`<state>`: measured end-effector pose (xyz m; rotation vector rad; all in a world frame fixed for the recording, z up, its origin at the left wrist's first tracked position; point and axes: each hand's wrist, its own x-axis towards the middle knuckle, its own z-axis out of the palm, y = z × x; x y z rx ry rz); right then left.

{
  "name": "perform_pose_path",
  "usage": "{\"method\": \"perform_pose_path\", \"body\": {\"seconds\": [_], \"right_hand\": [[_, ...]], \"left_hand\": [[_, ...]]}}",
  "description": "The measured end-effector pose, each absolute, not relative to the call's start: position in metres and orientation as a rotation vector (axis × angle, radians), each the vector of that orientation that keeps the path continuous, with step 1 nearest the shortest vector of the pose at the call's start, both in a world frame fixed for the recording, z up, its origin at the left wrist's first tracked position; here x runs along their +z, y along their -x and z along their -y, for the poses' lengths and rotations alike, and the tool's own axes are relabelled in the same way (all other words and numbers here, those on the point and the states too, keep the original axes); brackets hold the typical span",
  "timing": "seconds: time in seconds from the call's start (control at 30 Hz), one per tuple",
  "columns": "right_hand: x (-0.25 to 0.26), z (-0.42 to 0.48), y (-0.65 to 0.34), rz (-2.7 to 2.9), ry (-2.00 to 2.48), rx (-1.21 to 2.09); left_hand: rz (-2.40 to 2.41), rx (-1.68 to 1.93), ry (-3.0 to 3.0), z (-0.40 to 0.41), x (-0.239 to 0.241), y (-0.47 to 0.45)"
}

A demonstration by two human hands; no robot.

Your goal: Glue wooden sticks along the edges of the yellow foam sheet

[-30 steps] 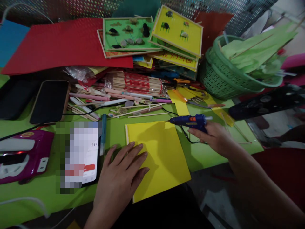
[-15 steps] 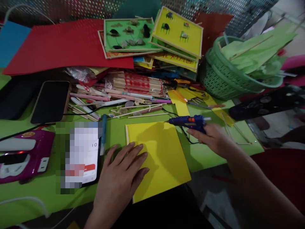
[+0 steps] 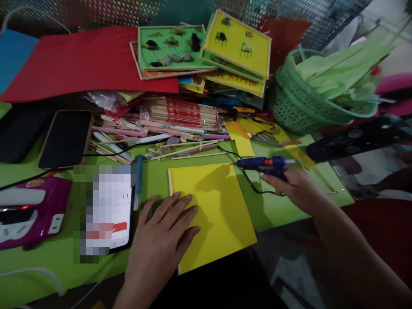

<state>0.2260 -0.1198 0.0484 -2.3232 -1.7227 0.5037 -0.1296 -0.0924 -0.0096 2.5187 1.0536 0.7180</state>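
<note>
A yellow square sheet (image 3: pixel 219 206) lies on the green tabletop (image 3: pixel 154 180) in front of me. My left hand (image 3: pixel 164 231) rests flat on the sheet's left edge, fingers spread. My right hand (image 3: pixel 298 186) grips a blue hot glue gun (image 3: pixel 264 164) by its handle, to the right of the sheet. The gun's nozzle points left, just off the sheet's top right corner. Its black cord (image 3: pixel 254 186) loops on the table beside the sheet.
A phone (image 3: pixel 111 210) with a lit screen lies left of my hand, a dark phone (image 3: pixel 66 137) and a magenta device (image 3: pixel 30 210) farther left. Wooden sticks and pens (image 3: pixel 174 128) pile behind the sheet. Framed craft panels (image 3: pixel 206 47), red paper (image 3: pixel 83 60), a green basket (image 3: pixel 302 94) stand behind.
My right hand has shifted the glue gun slightly to the right, so the nozzle has drawn back from the sheet's top right corner. My left hand has stayed put.
</note>
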Motion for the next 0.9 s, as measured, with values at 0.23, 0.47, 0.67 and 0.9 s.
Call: {"method": "perform_pose_path", "body": {"seconds": [0.23, 0.47, 0.67, 0.9], "right_hand": [[0.050, 0.113, -0.216, 1.785, 2.254, 0.477], [0.053, 0.104, -0.199, 1.804, 2.223, 0.574], [0.052, 0.094, -0.186, 1.870, 2.189, 0.570], [0.054, 0.083, -0.169, 1.909, 2.162, 0.620]], "left_hand": [[-1.070, 0.727, -2.535, 0.093, -0.009, 0.129], [-1.053, 0.727, -2.532, 0.092, -0.010, 0.130], [-1.050, 0.726, -2.537, 0.092, -0.008, 0.129], [-1.033, 0.751, -2.539, 0.091, -0.009, 0.130]]}}
